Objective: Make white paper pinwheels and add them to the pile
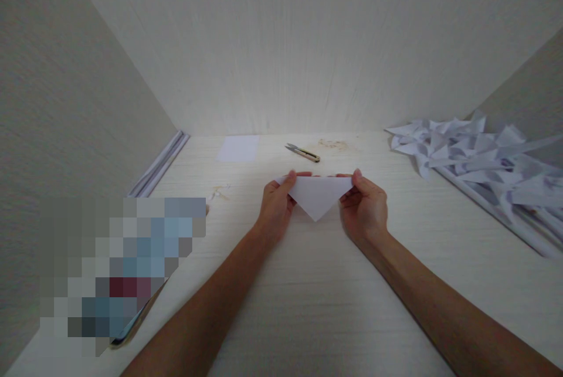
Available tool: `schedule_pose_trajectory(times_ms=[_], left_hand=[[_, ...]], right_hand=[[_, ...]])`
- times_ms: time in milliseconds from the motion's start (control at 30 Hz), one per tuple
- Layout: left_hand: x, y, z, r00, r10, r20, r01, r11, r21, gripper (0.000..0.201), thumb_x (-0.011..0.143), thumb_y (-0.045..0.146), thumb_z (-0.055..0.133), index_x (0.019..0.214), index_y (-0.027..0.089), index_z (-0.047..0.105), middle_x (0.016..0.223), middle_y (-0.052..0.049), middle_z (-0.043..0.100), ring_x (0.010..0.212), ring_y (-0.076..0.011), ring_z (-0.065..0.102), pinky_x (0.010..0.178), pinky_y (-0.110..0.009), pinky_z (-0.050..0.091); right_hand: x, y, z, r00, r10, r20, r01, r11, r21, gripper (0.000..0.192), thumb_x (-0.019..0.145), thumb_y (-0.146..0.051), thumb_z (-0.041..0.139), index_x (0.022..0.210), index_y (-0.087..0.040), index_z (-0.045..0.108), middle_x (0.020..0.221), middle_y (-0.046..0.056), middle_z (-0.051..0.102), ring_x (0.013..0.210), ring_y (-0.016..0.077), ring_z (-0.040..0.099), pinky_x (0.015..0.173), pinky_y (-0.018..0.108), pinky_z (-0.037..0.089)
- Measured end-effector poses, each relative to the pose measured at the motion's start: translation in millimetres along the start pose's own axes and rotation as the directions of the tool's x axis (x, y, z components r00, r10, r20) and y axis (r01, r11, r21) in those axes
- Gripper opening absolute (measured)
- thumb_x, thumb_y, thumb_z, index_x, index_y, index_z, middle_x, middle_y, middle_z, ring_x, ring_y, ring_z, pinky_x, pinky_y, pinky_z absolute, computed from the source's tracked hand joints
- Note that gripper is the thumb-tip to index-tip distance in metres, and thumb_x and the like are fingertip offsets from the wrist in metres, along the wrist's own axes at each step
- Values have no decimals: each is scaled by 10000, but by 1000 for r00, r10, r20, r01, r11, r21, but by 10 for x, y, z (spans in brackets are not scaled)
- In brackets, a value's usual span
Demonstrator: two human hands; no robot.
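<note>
Filling the view, a pale wood-grained tabletop [290, 318] below pale upright panels [281, 43] at the far, left and right edges. Along the right edge and up to the far right corner, a heap of white folded-paper pinwheel-like shapes [457, 145], with a long white paper rod [488, 213] under the near side. Toward the near left corner, a pixelated block [145, 260], contents hidden. By the far left corner, slim rolled white paper tubes [160, 166].

Around the middle, a left hand [276, 207] and a right hand [367, 207], with a flat white paper triangle [315, 196] directly between. Long axis left to right, parallel to the far edge; straight side toward that edge, point toward the near edge. Neither hand nearer: touching one end corner each. Both grips closed to a pinch on the paper, thumbs in front, fingers behind. Cannot tell whether lifted off the tabletop.

Near the far edge, left of middle, a square white paper sheet [238, 149]. Just beyond the straight side, yellowish-handled snips [303, 153] with grey blades, aimed toward the far left corner; nearest obstacle on that side. Smallest, tan flecks [334, 145] near the snips and pale scraps [220, 192] left of the left hand.
</note>
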State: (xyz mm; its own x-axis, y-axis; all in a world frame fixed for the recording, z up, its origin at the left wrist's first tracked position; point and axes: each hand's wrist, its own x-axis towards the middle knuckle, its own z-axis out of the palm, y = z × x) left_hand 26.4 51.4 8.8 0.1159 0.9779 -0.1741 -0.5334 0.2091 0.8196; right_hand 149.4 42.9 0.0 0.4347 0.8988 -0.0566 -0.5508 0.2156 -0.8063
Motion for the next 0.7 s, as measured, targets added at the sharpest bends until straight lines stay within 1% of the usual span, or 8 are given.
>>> schedule_pose_trajectory(times_ms=[167,233,300,333,400,467,600,700], left_hand=[[12,10,-6,999,9,-43,-10,999,-36,353,592,437,666,683,95,664,707,-116,684,719,-199,623,684,-320,467],[15,10,-5,998,19,-60,-21,999,-46,346,592,429,670,684,96,663,711,-115,683,740,-204,624,692,-322,469],[15,4,0,998,26,-61,-29,999,-44,344,589,427,672,687,98,662,708,-113,683,754,-207,625,698,-323,470],[14,-1,3,998,31,-56,-33,999,-40,345,587,428,674,692,100,662,707,-111,684,753,-207,626,699,-324,469],[11,-14,10,998,42,-37,-43,999,-30,345,580,427,678,703,105,662,707,-105,686,736,-202,627,698,-326,469],[9,-27,13,999,52,-15,-53,998,-17,334,577,415,682,709,109,662,714,-101,689,716,-192,625,700,-327,467],[-6,-43,11,998,58,-1,-58,998,8,259,540,315,721,701,121,662,723,-82,693,678,-163,616,701,-314,461],[-30,-48,11,997,71,-22,-70,997,26,240,475,205,755,685,140,656,696,-44,693,639,-137,610,682,-290,463]], right_hand=[[-5,-26,10,997,27,68,-27,1000,-8,365,740,-450,544,572,-139,637,518,37,624,516,130,592,503,250,460],[-28,-41,31,994,49,98,-48,999,-13,421,727,-523,520,597,-142,643,553,49,641,549,144,604,517,263,467],[-58,-42,51,991,57,124,-53,998,-36,422,687,-550,547,626,-145,649,584,52,652,574,154,608,528,274,468],[-72,-34,58,989,58,133,-50,997,-59,380,654,-526,598,637,-149,650,591,47,655,578,155,607,532,276,465],[-88,-7,61,989,59,138,-43,992,-118,265,564,-403,717,636,-156,653,587,28,655,567,145,593,537,270,453],[-89,26,50,990,58,131,-36,986,-165,193,500,-267,769,616,-158,659,580,12,654,549,126,572,546,260,442],[-80,53,21,986,48,159,-20,985,-173,99,532,-200,745,597,-168,677,618,13,670,578,119,570,578,255,437],[-101,34,22,978,33,207,16,973,-231,63,551,-189,734,575,-178,677,599,1,661,557,109,550,541,236,414]])
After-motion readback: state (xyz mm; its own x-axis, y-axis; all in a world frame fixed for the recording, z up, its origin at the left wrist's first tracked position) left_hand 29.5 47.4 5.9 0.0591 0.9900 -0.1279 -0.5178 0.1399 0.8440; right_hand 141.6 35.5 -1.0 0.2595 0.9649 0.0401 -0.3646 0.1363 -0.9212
